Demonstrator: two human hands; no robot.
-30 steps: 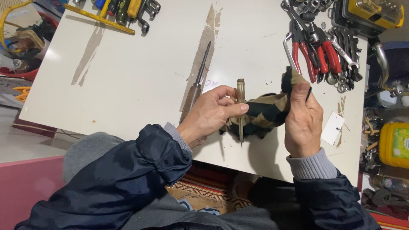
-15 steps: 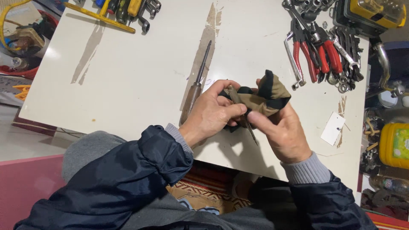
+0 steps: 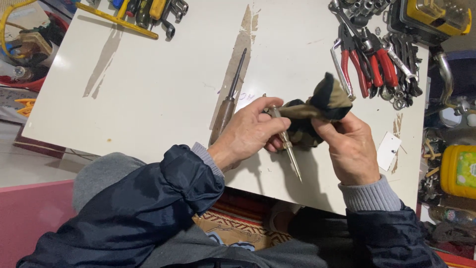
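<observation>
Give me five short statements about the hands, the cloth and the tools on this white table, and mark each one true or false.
1. The left hand holds a thin metal tool. True.
2. The right hand holds a hammer. False: it holds a dark and tan cloth.
3. Red-handled pliers lie on the white table. True.
4. A screwdriver stands upright in a jar. False: it lies flat on the table.
5. Both hands are gloved. False: they are bare.

Slim metal tool (steel shaft), slanted, tip toward viewer, bunched olive-and-black cloth around its upper end
</observation>
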